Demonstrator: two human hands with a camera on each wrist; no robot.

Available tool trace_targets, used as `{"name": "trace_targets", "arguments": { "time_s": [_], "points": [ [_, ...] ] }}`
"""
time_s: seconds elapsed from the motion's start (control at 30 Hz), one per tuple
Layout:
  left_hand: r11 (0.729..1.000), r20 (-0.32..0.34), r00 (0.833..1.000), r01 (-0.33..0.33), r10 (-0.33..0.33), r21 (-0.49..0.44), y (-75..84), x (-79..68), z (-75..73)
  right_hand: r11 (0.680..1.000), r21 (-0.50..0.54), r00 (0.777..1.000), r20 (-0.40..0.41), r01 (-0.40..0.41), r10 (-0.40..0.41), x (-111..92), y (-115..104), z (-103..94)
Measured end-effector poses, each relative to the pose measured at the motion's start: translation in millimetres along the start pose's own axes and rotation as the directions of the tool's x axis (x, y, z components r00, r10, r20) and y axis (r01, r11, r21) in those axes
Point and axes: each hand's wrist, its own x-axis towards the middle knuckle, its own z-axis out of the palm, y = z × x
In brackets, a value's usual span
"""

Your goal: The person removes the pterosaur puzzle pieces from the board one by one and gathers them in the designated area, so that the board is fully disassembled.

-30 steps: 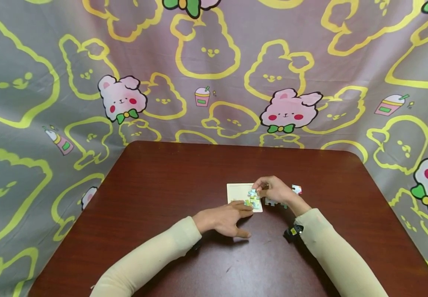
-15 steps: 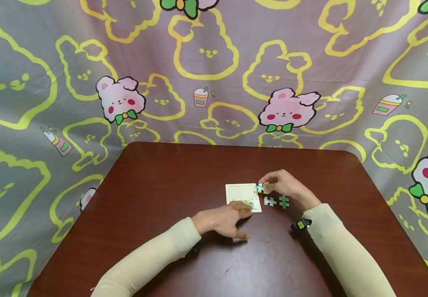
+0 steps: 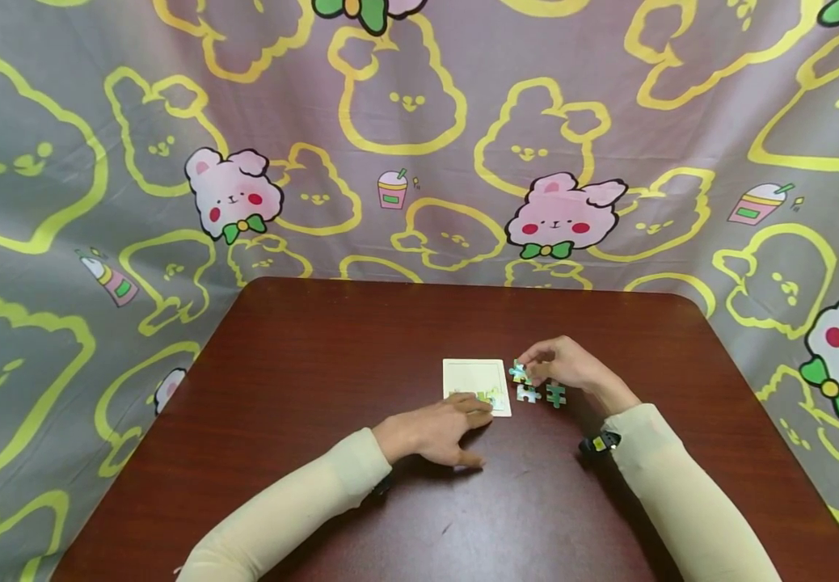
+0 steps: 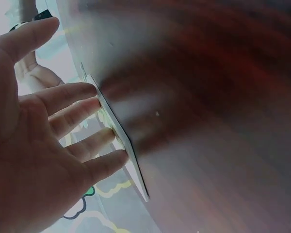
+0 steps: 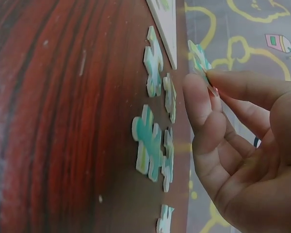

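A pale square puzzle board [image 3: 472, 373] lies on the table, with several coloured pieces fitted along its near side. My left hand [image 3: 440, 432] rests its extended fingers on the board's near edge, partly covering those pieces. In the left wrist view its fingertips [image 4: 117, 158] touch the board's edge, thumb held apart. To the right of the board, my right hand [image 3: 571, 365] pinches a puzzle piece [image 5: 200, 58] between thumb and fingers, raised off the table. Below that hand lie a light-blue puzzle piece [image 3: 529, 394] and a green puzzle piece [image 3: 556, 395].
The right wrist view shows several loose pieces, among them a teal one [image 5: 148, 145] and a partly cut-off one [image 5: 165, 219]. A dark red-brown table [image 3: 332, 347] carries everything. Behind it hangs a grey curtain [image 3: 419, 234] with cartoon prints.
My right hand has moved right from over the board's right side, still pinching the piece. Loose pieces beneath it have become more visible. The left hand has stayed nearly in place.
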Motion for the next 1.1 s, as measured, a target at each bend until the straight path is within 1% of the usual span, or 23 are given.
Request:
{"name": "trace_targets", "arguments": {
  "time_s": [0.1,0.23,0.5,0.53,0.73,0.9,1.1],
  "points": [
    [1.0,-0.01,1.0,-0.002,0.003,0.018,-1.2,-0.1,0.6,1.0,0.018,1.0,0.002,-0.004,0.004,-1.1,2.9,-1.5],
    [0.999,-0.025,1.0,-0.011,0.013,0.044,-2.5,-0.7,1.0,0.999,0.033,1.0,0.004,0.011,-0.011,-3.6,6.4,-4.4],
    [0.998,-0.04,0.999,-0.026,0.028,0.065,-3.3,-2.2,0.7,1.0,-0.01,1.0,0.002,-0.014,0.014,-11.4,11.3,-11.8],
    [0.997,-0.043,0.999,-0.028,0.031,0.067,-3.6,-2.1,0.6,1.0,-0.015,1.0,0.007,-0.006,0.006,-12.3,12.0,-13.0],
    [0.997,-0.06,0.997,-0.034,0.037,0.064,-4.0,-2.5,0.2,1.0,-0.019,0.999,0.034,0.024,-0.023,-16.7,16.5,-19.8],
    [0.998,-0.071,0.997,-0.04,0.044,0.055,-4.0,-2.7,-0.9,1.0,-0.006,0.999,0.04,0.02,-0.019,-18.3,20.4,-23.1],
    [0.997,-0.086,0.994,-0.067,0.069,0.029,-6.6,-1.9,-0.9,1.0,0.01,0.999,0.045,-0.006,0.006,-23.5,22.7,-26.6]
  ]
}}
